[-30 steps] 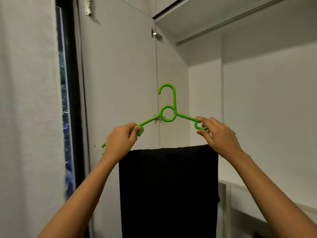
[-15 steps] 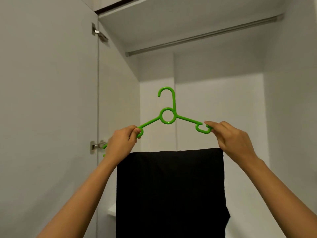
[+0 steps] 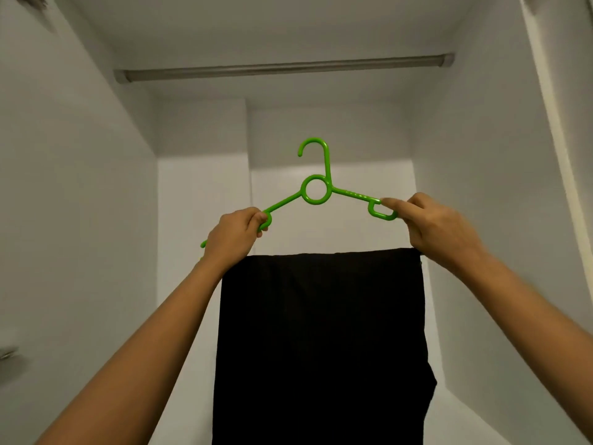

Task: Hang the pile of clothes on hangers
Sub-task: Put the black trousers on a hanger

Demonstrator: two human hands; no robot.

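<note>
A bright green plastic hanger (image 3: pixel 316 191) is held up in the middle of the view, hook pointing up. A black garment (image 3: pixel 321 342) is folded over its bottom bar and hangs straight down. My left hand (image 3: pixel 232 236) grips the hanger's left arm, fingers curled round it. My right hand (image 3: pixel 433 228) pinches the right arm beside its small loop. The hanger's hook sits well below the metal closet rod (image 3: pixel 282 67), apart from it.
I face into a white wardrobe with side walls (image 3: pixel 80 203) left and right, a back panel and a ceiling above the rod. No other hanger shows on the rod. A metal hinge (image 3: pixel 8 351) shows at the far left edge.
The view has swung right and up, from the wardrobe door to the inside with the rod overhead. Both hands keep their hold on the hanger, which now sits centred under the rod.
</note>
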